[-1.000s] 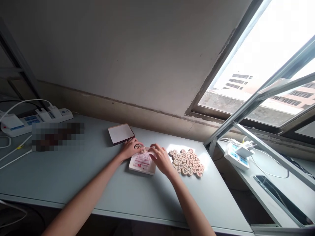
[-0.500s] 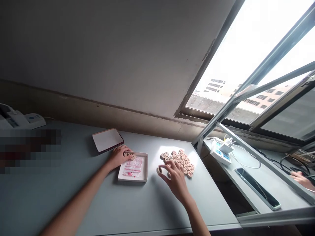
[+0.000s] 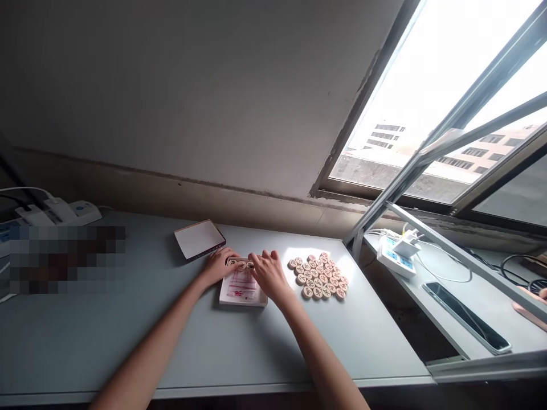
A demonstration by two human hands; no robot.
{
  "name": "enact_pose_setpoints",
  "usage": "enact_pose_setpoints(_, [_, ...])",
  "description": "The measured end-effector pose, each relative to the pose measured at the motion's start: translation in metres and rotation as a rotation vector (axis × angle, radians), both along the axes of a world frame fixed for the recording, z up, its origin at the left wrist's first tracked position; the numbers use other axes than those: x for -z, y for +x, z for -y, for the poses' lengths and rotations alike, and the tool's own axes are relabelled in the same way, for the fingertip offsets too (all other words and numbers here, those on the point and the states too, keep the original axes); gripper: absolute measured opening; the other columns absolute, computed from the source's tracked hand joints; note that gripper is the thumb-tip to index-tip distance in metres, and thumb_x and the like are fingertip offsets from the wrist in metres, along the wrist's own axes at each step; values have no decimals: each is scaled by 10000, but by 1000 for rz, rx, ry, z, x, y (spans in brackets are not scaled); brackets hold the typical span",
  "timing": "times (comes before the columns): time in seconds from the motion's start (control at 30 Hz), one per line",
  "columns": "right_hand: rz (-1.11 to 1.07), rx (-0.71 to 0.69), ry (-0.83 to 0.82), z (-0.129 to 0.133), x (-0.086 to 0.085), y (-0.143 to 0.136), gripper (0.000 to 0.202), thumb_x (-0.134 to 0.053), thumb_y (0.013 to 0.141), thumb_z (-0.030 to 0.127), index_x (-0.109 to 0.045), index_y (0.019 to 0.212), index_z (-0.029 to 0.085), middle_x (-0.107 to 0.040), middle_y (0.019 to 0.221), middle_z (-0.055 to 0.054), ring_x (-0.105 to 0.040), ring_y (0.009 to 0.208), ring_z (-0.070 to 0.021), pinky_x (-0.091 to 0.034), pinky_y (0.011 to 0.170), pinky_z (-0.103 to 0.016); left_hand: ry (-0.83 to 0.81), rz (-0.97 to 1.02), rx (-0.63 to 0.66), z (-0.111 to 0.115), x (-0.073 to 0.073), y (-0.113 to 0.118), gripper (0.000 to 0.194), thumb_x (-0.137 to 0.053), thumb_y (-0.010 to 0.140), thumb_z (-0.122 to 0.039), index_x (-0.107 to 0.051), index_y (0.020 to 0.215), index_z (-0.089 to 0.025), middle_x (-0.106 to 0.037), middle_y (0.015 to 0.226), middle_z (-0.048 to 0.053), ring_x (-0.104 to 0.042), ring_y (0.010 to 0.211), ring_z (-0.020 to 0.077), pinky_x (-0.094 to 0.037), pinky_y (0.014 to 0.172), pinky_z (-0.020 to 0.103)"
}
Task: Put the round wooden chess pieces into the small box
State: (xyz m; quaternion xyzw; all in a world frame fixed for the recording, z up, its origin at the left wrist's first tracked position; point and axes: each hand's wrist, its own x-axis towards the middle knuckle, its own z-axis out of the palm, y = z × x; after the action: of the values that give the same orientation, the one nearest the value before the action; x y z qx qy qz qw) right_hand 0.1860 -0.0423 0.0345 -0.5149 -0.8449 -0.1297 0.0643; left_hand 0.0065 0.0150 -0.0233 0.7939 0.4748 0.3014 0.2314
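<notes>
Your left hand (image 3: 217, 269) is at the far-left corner of the box tray (image 3: 243, 304), thumb and fingers spread around the left end of a row of xiangqi discs (image 3: 241, 265); how hard it presses, can't tell. Your right hand (image 3: 272, 275) comes over the tray's right side, fingertips at the right-end disc (image 3: 250, 265); pinching it or only pushing, can't tell, knuckles hide it. Row sits inside the tray at its far side, three discs showing; loose pile (image 3: 318, 283) is on the desk right of the tray, lid (image 3: 199, 239) lies hollow side up beyond its left corner. Risks: the plastic-wrapped sheet (image 3: 241, 285) in the tray looks slick, so the row could skate or fan out if your left thumb eases off or your right fingers shove sideways. Low right wrist could catch the tray's right wall and twist the tray; swing that forearm wide and you'd likely scatter the pile. Left knuckles are close to the lid, easy to nudge. Orientation: inscribed faces up toward you, lettering too small to judge its turn. Discs are round, no long axis; the row's runs left-right along the tray's far side. Tray opens upward.
</notes>
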Motion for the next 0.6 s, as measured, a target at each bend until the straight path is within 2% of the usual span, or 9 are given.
enact_pose_setpoints(0.1, [-108,29,-37,2,-2,8,136,-519,875,252,-514,990,180,-633,819,-39,-511,803,-186,-303,767,-318,-8,-14,-26,1,-2,0,222,-569,762,-381,-656,881,-215,-624,957,39,-553,955,220,-417,830,315])
enact_pose_setpoints(0.17, [-192,83,-34,2,-4,24,169,-484,897,292,-509,1029,189,-637,899,-44,-523,838,-178,-316,805,-325,-6,-21,-37,3,-3,0,206,-558,762,-345,-661,885,-214,-612,963,41,-546,967,219,-414,838,316])
enact_pose_setpoints(0.23, [-213,181,17,4,-2,47,214,-445,910,265,-508,1103,198,-621,1044,-75,-519,955,-197,-314,865,-364,-3,-27,-41,4,-5,1,207,-535,775,-334,-662,886,-216,-607,968,42,-540,966,218,-409,848,326])
enact_pose_setpoints(0.33, [-145,286,92,10,6,81,291,-436,892,195,-516,1172,181,-511,1274,-134,-407,1192,-271,-235,982,-492,-4,-28,-46,5,-6,1,217,-506,791,-340,-662,879,-218,-606,964,44,-536,965,225,-401,857,346])
enact_pose_setpoints(0.4, [-129,274,89,18,14,93,295,-414,885,149,-545,1147,184,-492,1303,-127,-357,1251,-283,-155,1031,-555,-8,-22,-47,5,-7,1,220,-498,792,-339,-663,874,-219,-608,959,44,-539,962,229,-404,851,349])
enact_pose_setpoints(0.43, [-145,247,72,22,17,95,305,-389,884,118,-561,1124,195,-522,1268,-112,-379,1237,-269,-139,1045,-563,-9,-19,-45,5,-7,1,222,-495,791,-338,-663,874,-220,-608,960,45,-541,960,229,-408,846,347])
enact_pose_setpoints(0.5, [-233,177,2,29,21,93,358,-333,880,63,-575,1099,210,-587,1148,-86,-475,1132,-226,-223,1039,-525,-10,-17,-37,4,-6,1,225,-489,792,-339,-662,875,-222,-610,963,45,-547,956,226,-414,840,338])
enact_pose_setpoints(0.6, [-480,88,-126,32,17,78,316,-362,888,97,-557,1111,205,-616,1012,-76,-554,952,-194,-415,899,-408,-10,-31,-35,3,-6,1,219,-484,797,-336,-657,874,-226,-614,948,42,-552,950,218,-419,834,327])
